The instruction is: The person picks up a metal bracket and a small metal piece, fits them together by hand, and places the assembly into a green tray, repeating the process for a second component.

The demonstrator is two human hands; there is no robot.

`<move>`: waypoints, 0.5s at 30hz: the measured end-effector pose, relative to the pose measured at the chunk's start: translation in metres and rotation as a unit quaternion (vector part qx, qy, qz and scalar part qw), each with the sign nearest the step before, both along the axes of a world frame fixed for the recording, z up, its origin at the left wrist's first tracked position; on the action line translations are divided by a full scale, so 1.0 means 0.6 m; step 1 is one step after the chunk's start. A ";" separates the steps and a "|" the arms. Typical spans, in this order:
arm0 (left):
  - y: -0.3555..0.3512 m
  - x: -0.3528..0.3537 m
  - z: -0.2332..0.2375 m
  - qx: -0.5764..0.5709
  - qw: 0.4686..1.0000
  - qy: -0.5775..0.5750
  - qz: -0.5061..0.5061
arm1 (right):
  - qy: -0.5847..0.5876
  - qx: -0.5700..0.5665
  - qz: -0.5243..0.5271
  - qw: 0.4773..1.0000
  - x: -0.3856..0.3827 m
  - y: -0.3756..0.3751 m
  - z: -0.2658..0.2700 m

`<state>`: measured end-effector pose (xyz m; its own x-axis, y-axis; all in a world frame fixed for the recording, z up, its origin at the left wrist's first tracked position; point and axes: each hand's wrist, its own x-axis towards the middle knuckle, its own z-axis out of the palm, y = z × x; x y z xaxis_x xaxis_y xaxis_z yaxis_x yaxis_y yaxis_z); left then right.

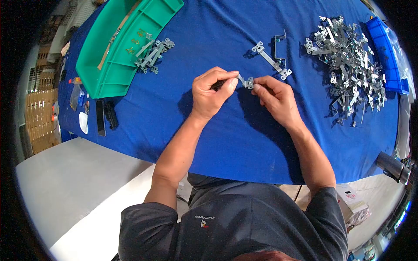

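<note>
Between my two hands is a small silvery metal bracket [248,83] with holes in its end plate. My left hand [212,91] pinches its left end between thumb and fingertips. The thumb and forefinger of my right hand [277,96] close on the holed end. Just beyond my right hand lies a long metal bracket [271,59] with a holed plate at each end. Beside it, a second bracket [275,47] rests on its side. My fingers hide parts of the held piece.
A large heap of metal brackets [348,65] lies at the right, beside a blue bin [384,54]. At the left, a smaller bracket pile [153,55] sits against a green tray [106,85]. A dark phone [101,118] lies near the blue cloth's [226,152] left edge; a dark cylinder [392,167] is at right.
</note>
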<state>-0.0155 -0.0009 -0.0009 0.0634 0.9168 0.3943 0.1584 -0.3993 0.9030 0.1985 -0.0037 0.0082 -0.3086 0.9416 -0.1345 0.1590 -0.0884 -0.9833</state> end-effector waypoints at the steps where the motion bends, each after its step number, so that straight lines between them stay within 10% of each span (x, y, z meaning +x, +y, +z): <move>1: -0.003 -0.002 0.003 -0.018 1.000 0.004 -0.007 | -0.014 0.010 0.003 1.000 -0.001 0.000 0.001; 15: -0.001 0.005 0.005 0.002 0.999 0.029 -0.044 | 0.104 -0.029 -0.019 0.994 -0.001 0.003 -0.004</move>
